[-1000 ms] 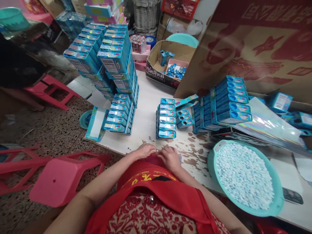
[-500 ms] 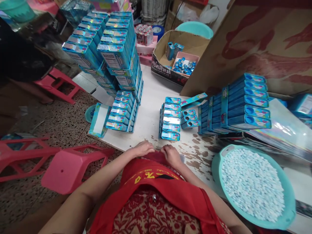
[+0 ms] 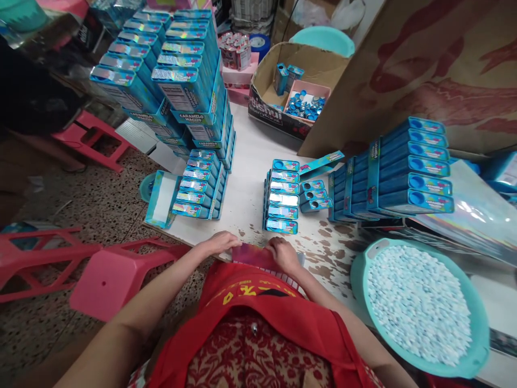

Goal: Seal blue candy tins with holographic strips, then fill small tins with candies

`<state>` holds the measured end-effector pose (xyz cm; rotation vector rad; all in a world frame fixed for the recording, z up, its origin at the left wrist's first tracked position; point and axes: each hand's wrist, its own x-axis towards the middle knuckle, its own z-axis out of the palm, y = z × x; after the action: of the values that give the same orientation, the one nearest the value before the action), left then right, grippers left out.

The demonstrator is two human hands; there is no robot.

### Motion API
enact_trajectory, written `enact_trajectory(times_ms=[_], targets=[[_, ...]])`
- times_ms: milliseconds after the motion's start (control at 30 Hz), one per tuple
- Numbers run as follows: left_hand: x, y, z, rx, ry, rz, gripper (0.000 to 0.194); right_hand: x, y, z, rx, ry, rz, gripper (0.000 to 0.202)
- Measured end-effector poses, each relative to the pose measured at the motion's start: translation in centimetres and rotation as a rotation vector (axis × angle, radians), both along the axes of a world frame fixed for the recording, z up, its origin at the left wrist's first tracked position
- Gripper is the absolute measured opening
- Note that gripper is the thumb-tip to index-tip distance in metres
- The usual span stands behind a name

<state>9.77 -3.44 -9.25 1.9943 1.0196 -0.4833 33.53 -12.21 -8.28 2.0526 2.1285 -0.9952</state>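
Note:
Close to my apron lies a shiny purple-red sticker sheet [image 3: 253, 255], with a row of small pale rectangles along its near edge. My left hand [image 3: 219, 242] is closed at the sheet's left edge, fingertips on its corner. Curled over its right part is my right hand [image 3: 284, 255]; the undersides of its fingers are hidden. Just beyond the hands stands a row of blue tins [image 3: 281, 211] with shiny strips on their tops. Beside them on the right are three tins [image 3: 317, 196] with open round holes.
Tall stacks of blue tins [image 3: 181, 86] stand at the left, another pack [image 3: 407, 172] at the right. A turquoise basin [image 3: 359, 275] holds pale blue candies. Farther back is a cardboard box [image 3: 278, 121] with caps. Pink stools [image 3: 109, 277] stand on the floor at left.
My left hand has moved left, away from the right hand, and more of the sticker sheet shows between them. My right hand has hardly moved.

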Motion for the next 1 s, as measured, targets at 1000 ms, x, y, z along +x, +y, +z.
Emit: enact_trajectory(times_ms=[1000], targets=[[17.1,-5.7,1.6,0.04,-0.25,-0.127,0.028,8.8,-6.8,-2.5,-0.021,0.725,-0.736,0.046]])
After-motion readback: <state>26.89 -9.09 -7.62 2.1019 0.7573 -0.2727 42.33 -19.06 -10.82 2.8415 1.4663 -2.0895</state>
